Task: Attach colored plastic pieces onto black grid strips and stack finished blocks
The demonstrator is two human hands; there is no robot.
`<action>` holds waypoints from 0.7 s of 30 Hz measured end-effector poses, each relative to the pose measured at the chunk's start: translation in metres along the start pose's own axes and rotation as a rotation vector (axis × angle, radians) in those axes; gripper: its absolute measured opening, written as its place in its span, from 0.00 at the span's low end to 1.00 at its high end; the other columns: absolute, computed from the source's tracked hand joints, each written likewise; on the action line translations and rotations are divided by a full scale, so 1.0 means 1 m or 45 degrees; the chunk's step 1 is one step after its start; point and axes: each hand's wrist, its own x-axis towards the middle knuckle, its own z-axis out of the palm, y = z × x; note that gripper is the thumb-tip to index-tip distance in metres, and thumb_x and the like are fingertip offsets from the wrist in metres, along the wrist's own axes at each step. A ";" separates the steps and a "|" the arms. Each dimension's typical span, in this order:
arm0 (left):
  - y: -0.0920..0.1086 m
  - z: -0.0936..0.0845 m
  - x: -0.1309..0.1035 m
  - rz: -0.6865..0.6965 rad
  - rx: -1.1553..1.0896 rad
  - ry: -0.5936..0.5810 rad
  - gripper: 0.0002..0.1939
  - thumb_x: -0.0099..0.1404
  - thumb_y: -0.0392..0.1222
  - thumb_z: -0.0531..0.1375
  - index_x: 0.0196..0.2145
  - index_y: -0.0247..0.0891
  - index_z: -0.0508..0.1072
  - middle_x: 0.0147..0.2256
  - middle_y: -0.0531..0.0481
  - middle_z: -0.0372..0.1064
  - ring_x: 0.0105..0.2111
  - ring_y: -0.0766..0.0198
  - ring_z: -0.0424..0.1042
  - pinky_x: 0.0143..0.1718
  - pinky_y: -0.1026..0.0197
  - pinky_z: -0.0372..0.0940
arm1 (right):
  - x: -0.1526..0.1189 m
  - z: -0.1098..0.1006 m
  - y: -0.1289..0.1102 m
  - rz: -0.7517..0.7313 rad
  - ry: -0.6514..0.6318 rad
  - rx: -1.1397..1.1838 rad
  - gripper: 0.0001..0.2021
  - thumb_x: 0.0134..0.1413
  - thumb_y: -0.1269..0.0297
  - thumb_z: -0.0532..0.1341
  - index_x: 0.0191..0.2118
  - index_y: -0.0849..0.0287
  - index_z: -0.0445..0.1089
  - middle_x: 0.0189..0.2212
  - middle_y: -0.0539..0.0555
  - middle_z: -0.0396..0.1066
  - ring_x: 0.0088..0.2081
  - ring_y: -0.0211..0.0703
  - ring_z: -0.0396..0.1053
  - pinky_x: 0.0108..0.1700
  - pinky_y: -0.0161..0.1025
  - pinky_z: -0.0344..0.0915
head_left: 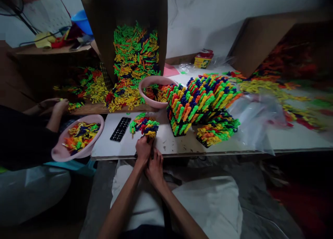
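Observation:
At the table's front edge my left hand [144, 149] is closed, with a cluster of small coloured plastic figures [150, 129] sticking out beyond its fingers. My right hand [155, 164] is beside it, slightly lower, fingers curled; whatever they hold is hidden. Loose figures [136, 123] in green, red and blue lie on the table just past the left hand. Left of these is a flat black tray [120, 129] with rows of slots. To the right rise stacked black trays filled with upright figures [205, 97], with another filled tray [218, 130] in front.
A pink basin [153, 80] of figures stands behind, before a tipped cardboard box [101, 31] spilling more. Another pink basin [97, 119] sits at the left, near a co-worker's hands [58, 107]. Clear plastic bags [256, 117] and a heap of figures [273, 88] cover the right.

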 end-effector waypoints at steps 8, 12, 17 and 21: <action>0.006 0.005 -0.007 0.038 -0.095 0.035 0.10 0.67 0.45 0.57 0.38 0.38 0.76 0.39 0.43 0.73 0.40 0.57 0.70 0.41 0.61 0.59 | -0.003 0.012 0.005 0.033 -0.004 0.040 0.29 0.59 0.69 0.56 0.66 0.62 0.57 0.65 0.65 0.55 0.65 0.61 0.52 0.64 0.57 0.54; 0.007 0.002 -0.007 -0.044 -0.059 0.000 0.14 0.67 0.49 0.57 0.39 0.36 0.75 0.38 0.42 0.74 0.38 0.57 0.72 0.37 0.61 0.58 | -0.004 0.017 0.006 0.012 0.028 0.082 0.29 0.61 0.66 0.56 0.67 0.60 0.55 0.65 0.64 0.56 0.65 0.60 0.52 0.64 0.57 0.54; 0.017 -0.001 -0.007 -0.165 0.029 -0.009 0.17 0.67 0.53 0.57 0.40 0.37 0.76 0.38 0.40 0.75 0.38 0.54 0.73 0.35 0.59 0.56 | -0.005 0.025 0.006 0.056 0.080 0.105 0.30 0.60 0.67 0.58 0.67 0.58 0.55 0.65 0.64 0.56 0.65 0.59 0.51 0.65 0.57 0.54; 0.023 0.001 -0.009 -0.229 -0.033 0.087 0.19 0.65 0.56 0.57 0.41 0.38 0.77 0.43 0.39 0.75 0.40 0.54 0.73 0.36 0.59 0.56 | -0.006 0.028 0.008 0.061 0.045 0.116 0.30 0.59 0.71 0.58 0.66 0.58 0.58 0.65 0.62 0.57 0.65 0.58 0.53 0.65 0.56 0.55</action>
